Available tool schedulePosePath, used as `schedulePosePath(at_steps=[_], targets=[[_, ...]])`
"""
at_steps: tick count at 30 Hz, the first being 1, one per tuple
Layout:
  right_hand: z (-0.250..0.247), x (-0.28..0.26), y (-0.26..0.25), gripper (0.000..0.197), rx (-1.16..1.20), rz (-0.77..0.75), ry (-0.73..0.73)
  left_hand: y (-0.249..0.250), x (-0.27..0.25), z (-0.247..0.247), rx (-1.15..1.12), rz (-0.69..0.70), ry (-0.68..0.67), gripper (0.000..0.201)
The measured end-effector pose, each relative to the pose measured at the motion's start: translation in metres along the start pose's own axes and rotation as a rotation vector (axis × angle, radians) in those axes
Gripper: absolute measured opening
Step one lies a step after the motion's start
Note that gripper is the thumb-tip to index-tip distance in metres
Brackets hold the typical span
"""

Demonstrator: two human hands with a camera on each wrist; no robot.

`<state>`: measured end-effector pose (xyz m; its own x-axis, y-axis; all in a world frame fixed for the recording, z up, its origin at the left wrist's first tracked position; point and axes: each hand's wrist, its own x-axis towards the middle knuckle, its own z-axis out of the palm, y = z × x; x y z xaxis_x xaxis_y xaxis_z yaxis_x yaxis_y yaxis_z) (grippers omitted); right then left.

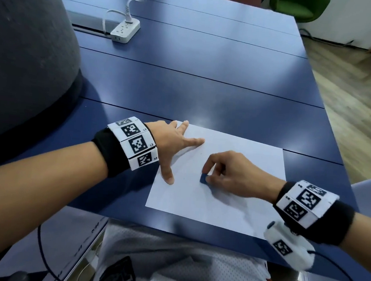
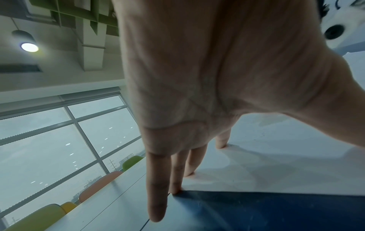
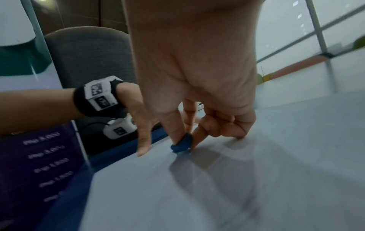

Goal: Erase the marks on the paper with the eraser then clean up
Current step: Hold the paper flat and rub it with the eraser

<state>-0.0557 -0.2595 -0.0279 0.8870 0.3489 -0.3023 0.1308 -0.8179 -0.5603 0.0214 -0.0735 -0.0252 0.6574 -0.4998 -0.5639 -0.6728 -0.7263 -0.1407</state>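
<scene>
A white sheet of paper (image 1: 231, 188) lies on the blue table (image 1: 206, 86) near its front edge. My right hand (image 1: 231, 172) pinches a small blue eraser (image 1: 204, 178) between thumb and fingers and presses it onto the paper's left middle; the eraser (image 3: 182, 144) shows clearly under the fingertips in the right wrist view. My left hand (image 1: 175, 144) lies spread with straight fingers on the paper's left edge and far left corner, holding the sheet (image 2: 286, 164) down. Faint small marks remain near the eraser.
A white power strip (image 1: 124, 31) with a plugged cable sits at the back of the table. A large dark grey chair back (image 1: 27, 57) stands at the left. The table's front edge runs just below the paper, with my lap beneath.
</scene>
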Motion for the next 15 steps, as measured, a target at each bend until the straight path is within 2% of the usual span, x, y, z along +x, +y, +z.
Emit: schedulePosePath(at_steps=[4, 9, 13, 15], targets=[[-0.013, 0.011, 0.012, 0.008, 0.043, 0.093, 0.125, 0.000, -0.001, 0.000, -0.008, 0.001, 0.005, 0.136], [0.013, -0.011, -0.012, 0.007, 0.028, -0.035, -0.019, 0.001, -0.002, -0.001, -0.008, -0.016, 0.004, 0.136], [-0.002, 0.001, 0.000, 0.006, 0.055, 0.054, 0.106, 0.002, -0.001, 0.000, -0.012, -0.017, 0.015, 0.136], [0.008, -0.006, -0.009, 0.006, 0.063, -0.001, 0.037, 0.002, -0.001, 0.000, -0.017, -0.018, 0.017, 0.137]])
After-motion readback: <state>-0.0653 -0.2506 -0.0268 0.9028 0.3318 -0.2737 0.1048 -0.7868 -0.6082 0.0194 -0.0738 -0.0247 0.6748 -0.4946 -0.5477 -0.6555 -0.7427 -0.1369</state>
